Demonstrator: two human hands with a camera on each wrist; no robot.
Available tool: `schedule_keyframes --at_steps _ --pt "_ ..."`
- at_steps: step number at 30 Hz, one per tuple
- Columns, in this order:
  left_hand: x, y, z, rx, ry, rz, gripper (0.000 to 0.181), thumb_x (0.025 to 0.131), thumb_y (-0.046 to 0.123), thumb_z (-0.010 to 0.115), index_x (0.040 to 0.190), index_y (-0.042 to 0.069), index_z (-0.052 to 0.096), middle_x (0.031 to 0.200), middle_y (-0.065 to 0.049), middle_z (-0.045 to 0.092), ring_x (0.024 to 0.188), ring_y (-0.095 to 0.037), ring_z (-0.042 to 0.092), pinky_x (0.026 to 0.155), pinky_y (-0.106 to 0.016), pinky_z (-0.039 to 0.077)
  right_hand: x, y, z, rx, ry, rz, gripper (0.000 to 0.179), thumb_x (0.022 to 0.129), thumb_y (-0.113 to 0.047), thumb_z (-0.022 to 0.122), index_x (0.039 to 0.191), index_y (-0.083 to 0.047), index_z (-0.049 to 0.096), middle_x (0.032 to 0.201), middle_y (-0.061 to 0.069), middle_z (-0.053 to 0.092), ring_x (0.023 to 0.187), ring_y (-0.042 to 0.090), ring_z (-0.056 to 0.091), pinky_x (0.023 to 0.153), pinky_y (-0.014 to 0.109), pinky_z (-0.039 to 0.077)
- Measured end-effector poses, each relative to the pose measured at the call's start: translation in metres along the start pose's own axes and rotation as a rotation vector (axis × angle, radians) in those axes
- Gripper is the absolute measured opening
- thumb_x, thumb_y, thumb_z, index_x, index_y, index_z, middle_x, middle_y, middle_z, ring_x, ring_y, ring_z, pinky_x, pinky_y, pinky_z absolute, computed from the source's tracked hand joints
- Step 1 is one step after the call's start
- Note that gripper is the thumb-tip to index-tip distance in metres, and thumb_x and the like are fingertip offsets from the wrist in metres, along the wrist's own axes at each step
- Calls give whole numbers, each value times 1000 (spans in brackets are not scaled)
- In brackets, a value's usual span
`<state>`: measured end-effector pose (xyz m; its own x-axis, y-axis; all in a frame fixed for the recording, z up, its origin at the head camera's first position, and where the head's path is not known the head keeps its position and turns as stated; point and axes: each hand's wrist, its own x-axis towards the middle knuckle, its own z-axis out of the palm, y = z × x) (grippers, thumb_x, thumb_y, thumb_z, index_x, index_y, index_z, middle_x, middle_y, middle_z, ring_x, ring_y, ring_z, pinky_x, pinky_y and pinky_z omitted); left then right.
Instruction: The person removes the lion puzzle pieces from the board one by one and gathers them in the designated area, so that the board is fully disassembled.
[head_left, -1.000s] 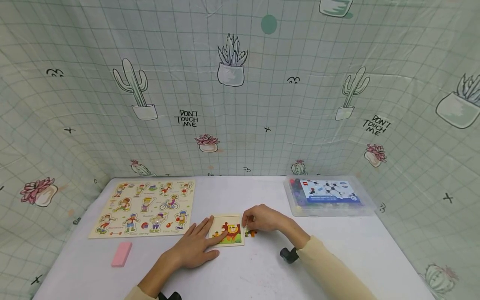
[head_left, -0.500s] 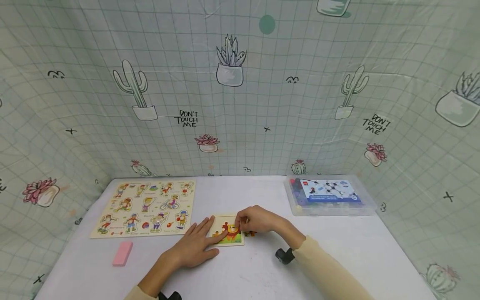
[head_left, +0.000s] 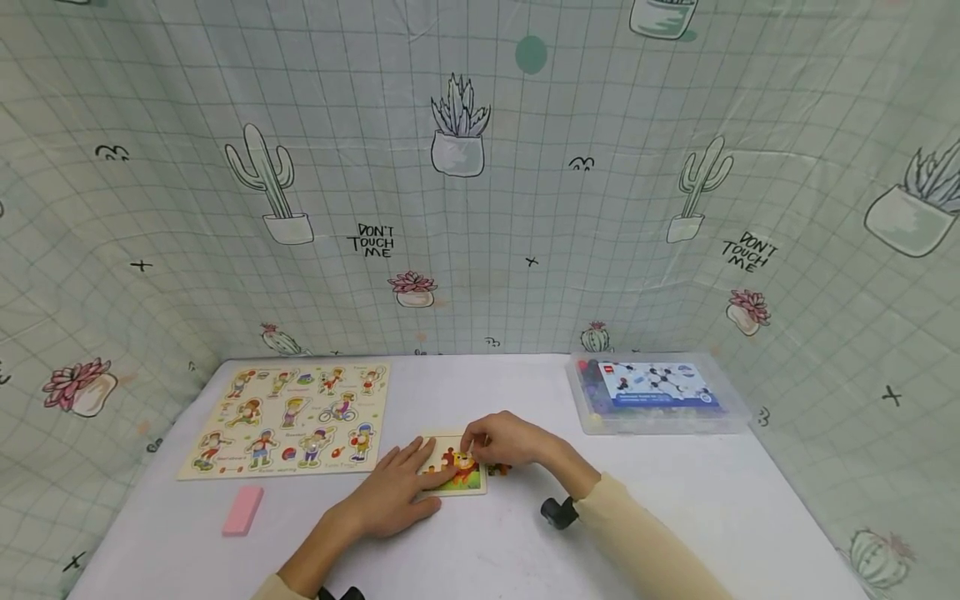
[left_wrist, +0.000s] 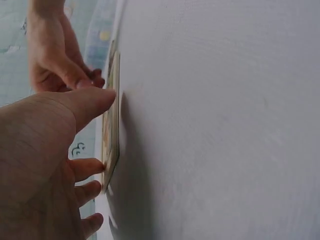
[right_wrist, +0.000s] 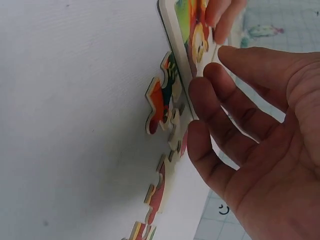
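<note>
A small wooden jigsaw board (head_left: 471,492) with a lion picture lies flat on the table, partly filled. My left hand (head_left: 388,492) rests on its left side, fingers spread, the index finger reaching over the picture; in the left wrist view the thumb (left_wrist: 92,102) touches the board's near edge. Over the upper right of the board, my right hand (head_left: 504,439) has thumb and fingers bent together in a pinch, with a puzzle piece that the fingers almost wholly hide. Loose puzzle pieces (right_wrist: 160,105) lie beside the board's right edge, under the right hand.
At the back left lies a large wooden board (head_left: 285,417) with sports figures. A pink block (head_left: 243,511) is in front of it. The back right holds a clear plastic case (head_left: 660,393) of coloured parts. A patterned cloth (head_left: 480,208) hangs behind the white table (head_left: 465,558).
My right hand has moved left, from beside the board's right edge to over its upper right part. The left hand has stayed on the board.
</note>
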<state>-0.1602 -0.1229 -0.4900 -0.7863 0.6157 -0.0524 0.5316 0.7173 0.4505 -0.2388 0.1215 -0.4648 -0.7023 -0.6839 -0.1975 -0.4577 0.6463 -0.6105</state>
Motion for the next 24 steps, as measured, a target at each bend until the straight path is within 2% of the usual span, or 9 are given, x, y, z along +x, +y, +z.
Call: schedule_keyframes --at_steps 5,16,24 --pt "4 5 2 -7 1 14 46 104 40 51 149 27 52 162 -22 28 151 -43 19 116 -66 19 9 -3 3 -46 5 -5 20 95 -8 63 111 -14 75 81 -9 61 66 5 52 62 21 45" --pt "8 8 7 29 -7 -4 47 105 43 49 150 30 50 165 -17 25 152 -41 18 116 -65 20 18 -10 9 -174 -3 5 26 96 -14 68 120 -13 74 98 -6 63 83 4 55 80 22 49" --pt "8 5 11 49 -26 -1 47 105 45 48 151 36 47 167 -13 17 153 -38 16 116 -66 18 20 -11 9 -160 3 8 27 96 -11 66 121 -13 74 102 -5 64 84 4 55 80 21 49"
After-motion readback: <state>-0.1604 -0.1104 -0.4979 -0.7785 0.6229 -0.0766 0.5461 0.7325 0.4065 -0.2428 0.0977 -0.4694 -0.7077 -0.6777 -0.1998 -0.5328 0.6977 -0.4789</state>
